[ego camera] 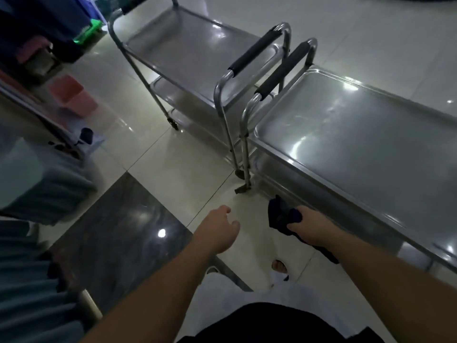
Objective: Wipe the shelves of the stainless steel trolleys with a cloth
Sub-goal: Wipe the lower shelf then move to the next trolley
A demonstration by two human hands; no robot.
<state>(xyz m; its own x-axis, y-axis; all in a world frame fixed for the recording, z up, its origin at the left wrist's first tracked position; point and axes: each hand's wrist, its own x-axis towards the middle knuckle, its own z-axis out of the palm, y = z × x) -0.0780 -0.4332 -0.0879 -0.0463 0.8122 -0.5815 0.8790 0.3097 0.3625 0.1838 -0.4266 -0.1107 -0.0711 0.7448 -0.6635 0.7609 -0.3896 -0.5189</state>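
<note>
Two stainless steel trolleys stand handle to handle on the tiled floor. The near trolley's top shelf fills the right side, and its lower shelves sit under it. The far trolley's top shelf lies at the upper middle. My right hand grips a dark blue cloth, low beside the near trolley's front left corner, apart from the shelf. My left hand hangs over the floor, its fingers loosely curled and holding nothing.
Foam-covered handles meet between the trolleys. Caster wheels stand on the floor near my hands. A blurred glass-topped piece of furniture is at the left, a green crate at the upper left. My foot is below.
</note>
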